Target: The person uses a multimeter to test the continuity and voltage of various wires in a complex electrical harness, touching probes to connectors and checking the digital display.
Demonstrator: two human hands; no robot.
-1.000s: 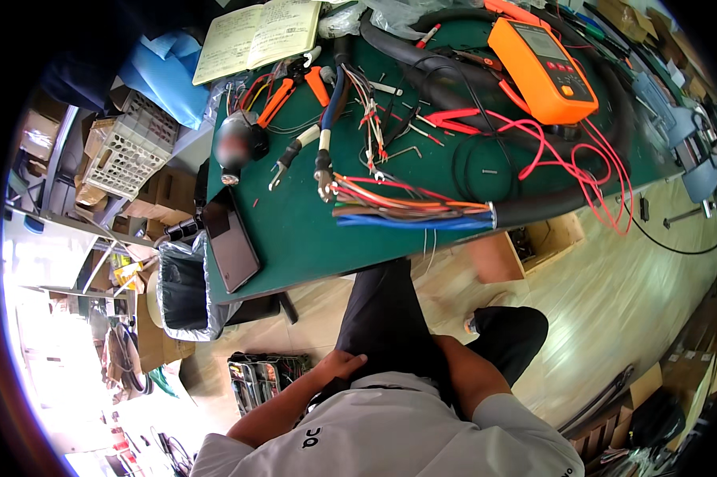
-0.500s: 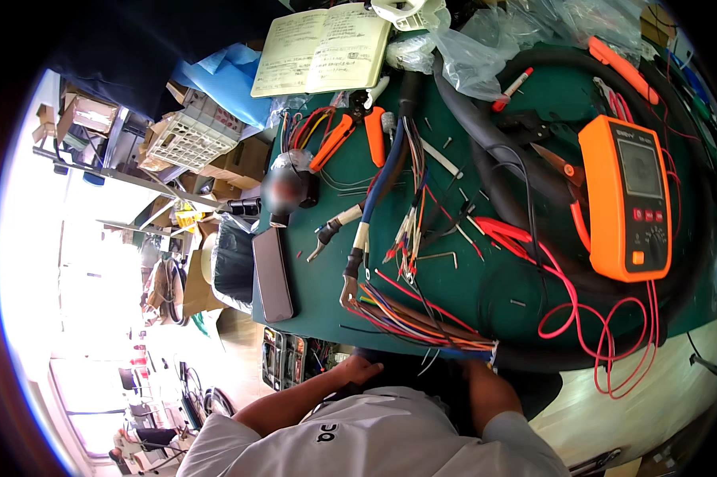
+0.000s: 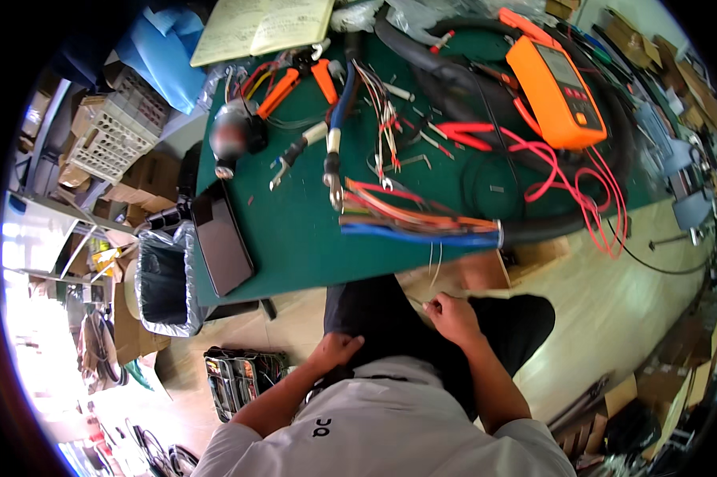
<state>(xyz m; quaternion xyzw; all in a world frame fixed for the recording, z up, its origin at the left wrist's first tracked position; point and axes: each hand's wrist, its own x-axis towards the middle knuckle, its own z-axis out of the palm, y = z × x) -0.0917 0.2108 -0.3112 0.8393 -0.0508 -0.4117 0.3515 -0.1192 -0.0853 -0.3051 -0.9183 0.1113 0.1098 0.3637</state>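
My left hand rests in a loose fist on my left thigh, with nothing sticking out of it. Over my lap, my right hand is closed in a pinch. A thin sliver seems to poke out at its fingertips, too small to name. Just beyond, along the table's near edge, lies a thick black cable with its jacket stripped back. Its fanned-out blue wires and orange, red and brown wires point left. Two thin pale strands hang from it over the edge.
On the green table lie a dark phone, an orange-handled wire stripper, lugged cable ends, an orange meter with red leads and an open notebook. A lined bin and a toolbox stand at the left.
The view has shifted, so the table sits higher and more floor shows. My right hand, hidden at the table edge before, is now drawn back over my lap. My left hand stays on my thigh.
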